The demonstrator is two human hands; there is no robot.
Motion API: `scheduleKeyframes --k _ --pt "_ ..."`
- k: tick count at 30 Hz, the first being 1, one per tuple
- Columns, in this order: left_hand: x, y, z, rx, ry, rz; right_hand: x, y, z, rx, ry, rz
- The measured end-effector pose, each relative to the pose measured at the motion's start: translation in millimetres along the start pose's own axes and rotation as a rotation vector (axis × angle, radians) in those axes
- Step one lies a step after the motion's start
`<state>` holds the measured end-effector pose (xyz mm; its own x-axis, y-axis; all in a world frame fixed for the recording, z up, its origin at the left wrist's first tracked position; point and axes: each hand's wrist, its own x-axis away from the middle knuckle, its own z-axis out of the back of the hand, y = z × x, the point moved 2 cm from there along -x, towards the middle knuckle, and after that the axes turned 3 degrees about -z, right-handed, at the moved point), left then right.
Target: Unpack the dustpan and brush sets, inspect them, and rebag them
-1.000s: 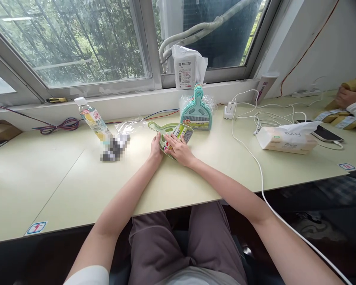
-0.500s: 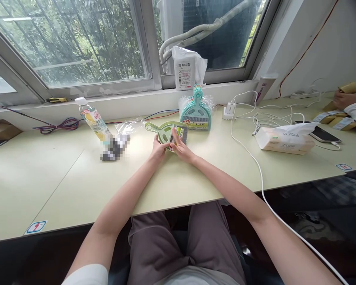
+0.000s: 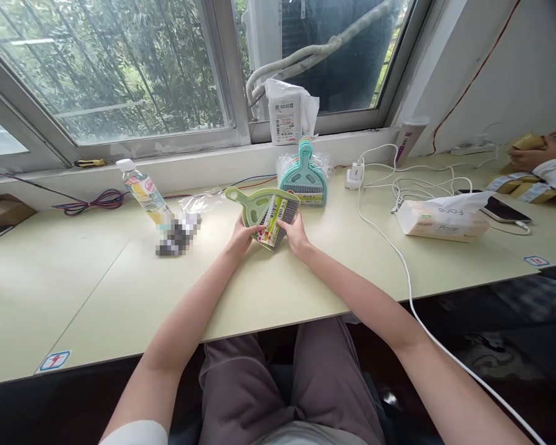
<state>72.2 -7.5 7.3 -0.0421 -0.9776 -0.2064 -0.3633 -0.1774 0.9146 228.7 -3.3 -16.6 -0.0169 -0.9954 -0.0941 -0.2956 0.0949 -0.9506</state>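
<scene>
A light green dustpan (image 3: 251, 205) with a small brush (image 3: 289, 212) nested in it is held tilted above the table, its looped handle pointing left. A yellow printed label (image 3: 270, 221) wraps across the set. My left hand (image 3: 241, 237) grips the near left edge, thumb on the front and fingers hidden behind. At the right edge, my right hand (image 3: 296, 235) is closed round the bristle side, with its thumb over the front. Just behind stands a bundle of teal dustpan-and-brush sets (image 3: 304, 176), with clear plastic wrap around it.
Left of my hands are a tilted drink bottle (image 3: 143, 193) and a pixelated dark patch (image 3: 178, 238). A tissue pack (image 3: 442, 221), white cables, a charger (image 3: 353, 175) and a phone (image 3: 507, 207) lie on the right. Another person's hand (image 3: 540, 154) is at far right.
The dustpan set is turned more towards me, showing more label and bristles. My right hand has shifted from the front of the label to the right edge.
</scene>
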Motion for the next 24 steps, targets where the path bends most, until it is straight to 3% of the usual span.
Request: scheduleKeyframes --k 3,11,19,24 --pt "-1.0 0.3 2.5 -0.029 0.026 0.030 5.0 -7.4 -2.7 -0.155 0.059 -0.100" --pt "-1.4 5.2 6.6 -0.024 0.001 0.025 13.8 -20.4 -7.8 -0.279 -0.058 -0.100" --pt "-1.7 7.4 6.9 -0.007 0.005 0.020 7.6 -15.7 -5.0 -0.246 -0.112 -0.245" --pt "-0.3 8.5 5.5 -0.033 0.026 0.040 4.9 -14.3 -2.2 -0.165 -0.150 -0.262"
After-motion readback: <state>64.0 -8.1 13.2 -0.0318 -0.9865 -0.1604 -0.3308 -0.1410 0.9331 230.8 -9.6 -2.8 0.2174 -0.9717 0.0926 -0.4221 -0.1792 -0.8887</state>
